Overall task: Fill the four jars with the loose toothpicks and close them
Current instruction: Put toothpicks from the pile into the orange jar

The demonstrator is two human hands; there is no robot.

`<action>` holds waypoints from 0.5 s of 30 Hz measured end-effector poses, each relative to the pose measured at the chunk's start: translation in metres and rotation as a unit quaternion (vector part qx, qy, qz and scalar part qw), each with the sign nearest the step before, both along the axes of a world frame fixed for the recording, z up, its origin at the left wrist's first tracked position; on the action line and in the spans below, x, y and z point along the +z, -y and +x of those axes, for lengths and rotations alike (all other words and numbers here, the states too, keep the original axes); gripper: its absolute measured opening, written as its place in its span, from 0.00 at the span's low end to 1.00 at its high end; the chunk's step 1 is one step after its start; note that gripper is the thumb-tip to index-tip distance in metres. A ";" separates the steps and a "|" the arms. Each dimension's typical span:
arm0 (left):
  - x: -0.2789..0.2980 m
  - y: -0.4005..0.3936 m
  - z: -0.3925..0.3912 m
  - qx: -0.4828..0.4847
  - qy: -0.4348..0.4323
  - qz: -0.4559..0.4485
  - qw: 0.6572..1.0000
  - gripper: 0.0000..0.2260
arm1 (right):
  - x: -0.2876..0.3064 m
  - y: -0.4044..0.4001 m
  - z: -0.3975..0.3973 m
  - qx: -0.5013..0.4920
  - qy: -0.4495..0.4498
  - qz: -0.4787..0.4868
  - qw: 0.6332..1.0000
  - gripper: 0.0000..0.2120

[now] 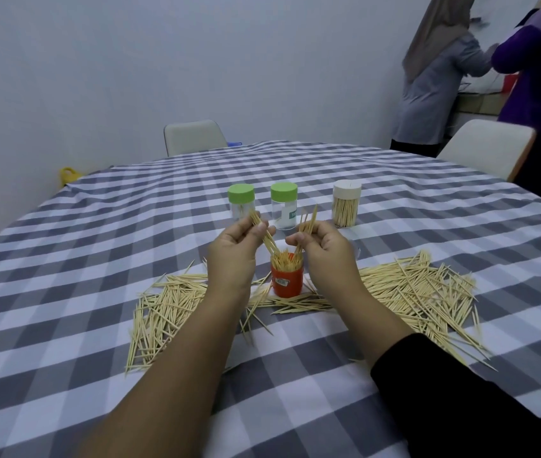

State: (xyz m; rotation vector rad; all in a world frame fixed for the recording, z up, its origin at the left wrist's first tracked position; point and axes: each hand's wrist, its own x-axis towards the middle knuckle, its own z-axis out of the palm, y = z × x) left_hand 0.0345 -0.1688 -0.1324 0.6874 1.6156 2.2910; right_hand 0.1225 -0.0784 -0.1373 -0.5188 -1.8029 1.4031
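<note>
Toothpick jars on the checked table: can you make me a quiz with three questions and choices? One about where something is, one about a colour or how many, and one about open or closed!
1. Where is the orange jar?
A. Between the two hands, among the loose toothpicks
B. On the chair
C. Behind the white-lidded jar

2. How many jars have green lids?
A. One
B. Two
C. Four

3. The orange jar is:
A. Lidded and empty
B. Lying on its side
C. Open, with toothpicks standing in it

Answers:
1 A, it stands between the left hand and the right hand.
2 B, one green-lidded jar stands beside another green-lidded jar.
3 C, it has no lid and toothpick tips show at its mouth.
</note>
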 end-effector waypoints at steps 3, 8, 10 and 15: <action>-0.006 -0.002 0.001 -0.011 -0.011 -0.033 0.999 0.13 | -0.003 -0.001 -0.002 0.011 0.004 -0.006 1.000 0.08; -0.008 -0.003 0.006 -0.030 -0.013 -0.057 0.998 0.09 | -0.008 -0.002 -0.003 0.033 0.006 -0.008 0.999 0.10; -0.008 -0.002 0.007 -0.047 -0.006 -0.068 0.997 0.07 | -0.008 -0.001 -0.003 0.035 0.013 0.001 0.999 0.09; -0.007 0.003 0.012 -0.063 -0.051 -0.098 0.992 0.06 | -0.011 0.000 -0.003 0.019 0.017 0.008 1.000 0.06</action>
